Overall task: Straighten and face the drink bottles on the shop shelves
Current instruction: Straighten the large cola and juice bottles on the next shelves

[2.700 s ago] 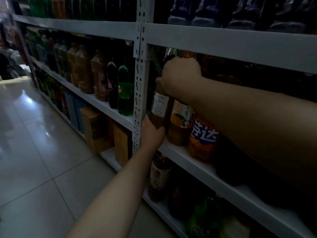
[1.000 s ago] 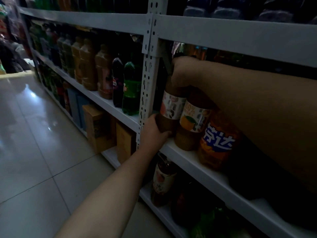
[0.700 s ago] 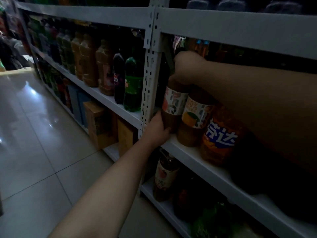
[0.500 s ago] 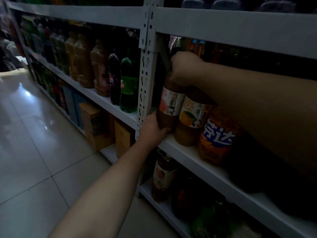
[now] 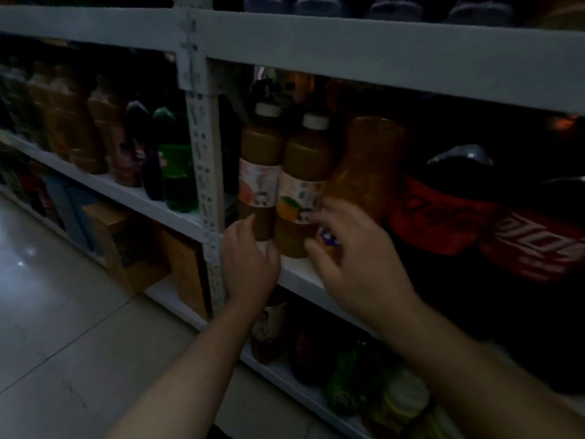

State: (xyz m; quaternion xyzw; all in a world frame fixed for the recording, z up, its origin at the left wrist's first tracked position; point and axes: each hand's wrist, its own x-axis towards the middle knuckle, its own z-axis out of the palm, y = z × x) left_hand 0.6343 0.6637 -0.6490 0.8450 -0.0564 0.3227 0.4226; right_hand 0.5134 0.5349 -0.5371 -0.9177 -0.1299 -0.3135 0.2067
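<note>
Head view: the juice bottle stands upright at the shelf's front edge, by the post. The left hand is nearest, just below it, loose, holding nothing. The right hand, fingers spread and empty, is farther right, near the soda bottle.

Head camera faces shelves, close.

Peach-label brown bottle: stood on grey metal shelf, right of perforated upright.
Orange-label brown bottle: touched its right side.
</note>
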